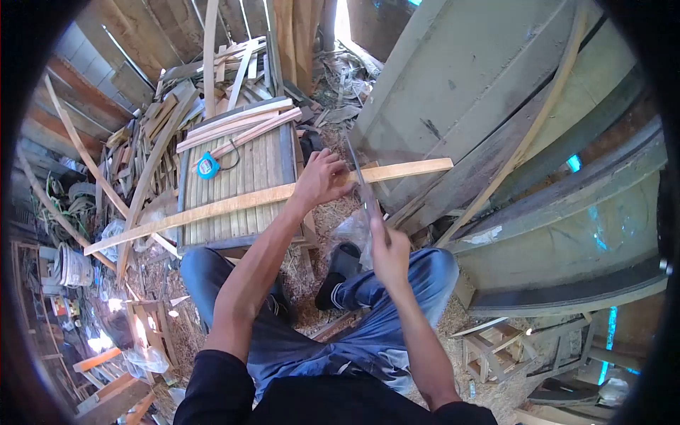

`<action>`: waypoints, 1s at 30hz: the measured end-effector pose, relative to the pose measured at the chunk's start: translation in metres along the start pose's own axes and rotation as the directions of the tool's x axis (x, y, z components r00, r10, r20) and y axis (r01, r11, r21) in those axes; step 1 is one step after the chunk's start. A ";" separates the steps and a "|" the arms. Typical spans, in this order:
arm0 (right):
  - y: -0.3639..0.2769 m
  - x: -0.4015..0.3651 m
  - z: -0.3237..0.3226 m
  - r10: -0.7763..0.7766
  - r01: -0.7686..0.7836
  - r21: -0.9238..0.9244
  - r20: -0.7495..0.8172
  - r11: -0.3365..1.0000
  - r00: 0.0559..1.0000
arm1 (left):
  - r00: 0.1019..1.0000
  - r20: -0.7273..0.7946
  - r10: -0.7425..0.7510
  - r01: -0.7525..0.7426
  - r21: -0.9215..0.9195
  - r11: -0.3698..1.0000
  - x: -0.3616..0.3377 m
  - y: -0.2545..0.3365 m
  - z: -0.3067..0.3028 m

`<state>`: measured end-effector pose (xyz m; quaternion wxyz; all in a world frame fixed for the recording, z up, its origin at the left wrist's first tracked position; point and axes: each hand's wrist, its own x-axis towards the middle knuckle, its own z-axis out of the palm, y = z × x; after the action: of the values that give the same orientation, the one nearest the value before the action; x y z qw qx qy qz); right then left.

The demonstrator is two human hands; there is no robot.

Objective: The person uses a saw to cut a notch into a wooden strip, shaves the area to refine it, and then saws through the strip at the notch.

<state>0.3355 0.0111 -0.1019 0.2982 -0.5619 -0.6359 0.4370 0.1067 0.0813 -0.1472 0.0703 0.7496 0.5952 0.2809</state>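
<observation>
A long wooden strip (219, 205) lies across a slatted wooden bench (234, 230), its right end reaching past the bench edge. My left hand (322, 178) is closed round the strip near that edge. In my right hand (390, 253) is the handle of a handsaw (353, 154), partly smeared by motion. Its narrow blade crosses the strip just right of my left hand; how deep it sits in the wood cannot be made out. On the bench lie a blue tape measure (207, 166) and several thinner wood strips (237, 126).
A heap of wood offcuts (159, 120) rises behind the bench. Large wooden panels (460, 78) and a curved frame (567, 248) lean at the right. Shavings (301, 258) cover the floor between my legs. A small wooden frame (496, 350) stands at lower right.
</observation>
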 end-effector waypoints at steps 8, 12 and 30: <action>-0.005 -0.074 -0.041 0.034 -0.035 0.042 0.037 0.998 0.999 | 0.999 -0.026 -0.028 0.028 0.002 1.000 0.004 -0.002 -0.003; 0.007 0.006 0.009 -0.012 0.014 0.050 -0.048 0.999 0.999 | 1.000 -0.020 0.008 -0.009 -0.054 0.998 0.000 0.000 0.004; 0.009 -0.093 -0.007 -0.010 0.013 0.029 -0.095 1.000 0.995 | 0.996 -0.028 0.084 -0.085 -0.032 0.996 0.002 -0.013 0.005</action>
<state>0.3633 -0.0778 -0.0965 0.3387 -0.5739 -0.6178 0.4176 0.0982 0.0881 -0.1563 0.0628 0.7689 0.5591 0.3036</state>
